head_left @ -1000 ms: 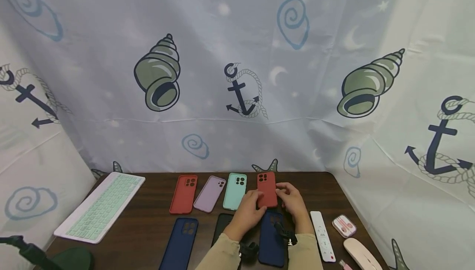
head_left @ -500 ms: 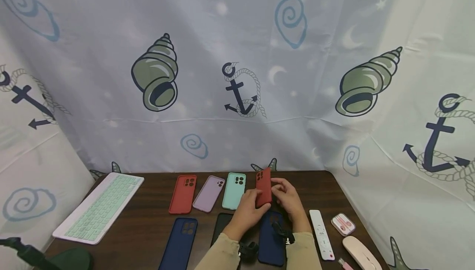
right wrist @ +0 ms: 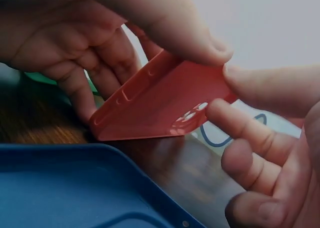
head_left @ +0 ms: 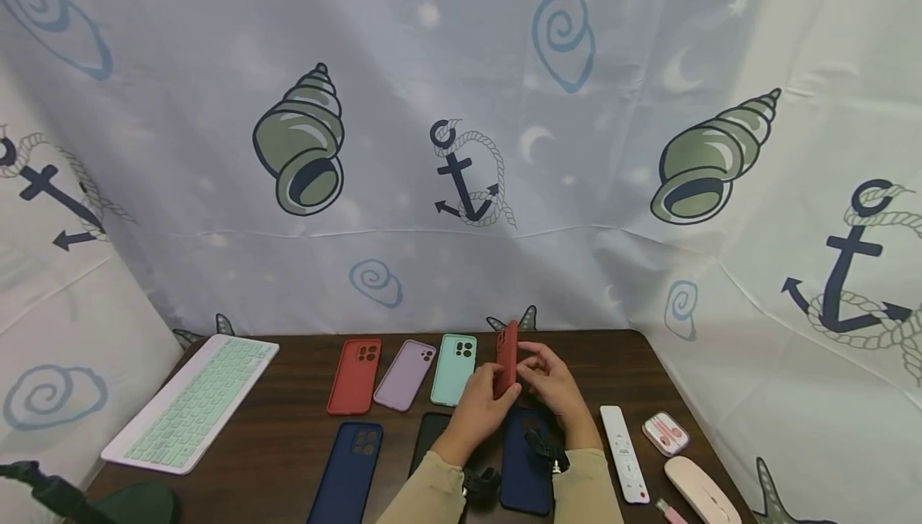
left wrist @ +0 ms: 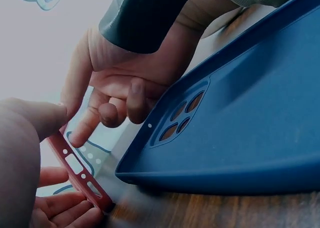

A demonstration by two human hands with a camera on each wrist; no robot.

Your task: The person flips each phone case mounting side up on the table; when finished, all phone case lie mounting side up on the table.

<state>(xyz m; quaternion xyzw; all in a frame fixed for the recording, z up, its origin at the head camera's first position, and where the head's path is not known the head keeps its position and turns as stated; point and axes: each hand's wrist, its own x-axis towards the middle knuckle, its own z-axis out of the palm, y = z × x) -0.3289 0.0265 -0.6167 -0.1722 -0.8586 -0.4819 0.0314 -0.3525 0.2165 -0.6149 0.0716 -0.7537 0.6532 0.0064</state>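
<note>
A red phone case point(head_left: 507, 356) stands tilted on edge between both hands at the back of the table. My left hand point(head_left: 475, 412) grips its left side and lower end, thumb on the inner face in the right wrist view. The thumb and forefinger of my right hand point(head_left: 558, 388) pinch the opposite edge; its other fingers curl loosely in the right wrist view point(right wrist: 280, 153). Camera holes and side cutouts show in the red case point(right wrist: 160, 98). Directly below the hands lies a dark blue phone case point(head_left: 529, 476), hollow side up in the left wrist view point(left wrist: 240, 113).
Another red case point(head_left: 354, 376), a lilac case point(head_left: 406, 376) and a mint case point(head_left: 454, 372) lie at left, above a blue case point(head_left: 346, 472) and a partly covered black case point(head_left: 430, 436). A keyboard point(head_left: 194, 404), remote point(head_left: 624, 456), earphone box point(head_left: 666, 434) and mouse point(head_left: 701, 490) flank them.
The red phone case has turned from showing its back to nearly edge-on and risen slightly. My right hand has shifted a little left and up with it; the left hand keeps its grip.
</note>
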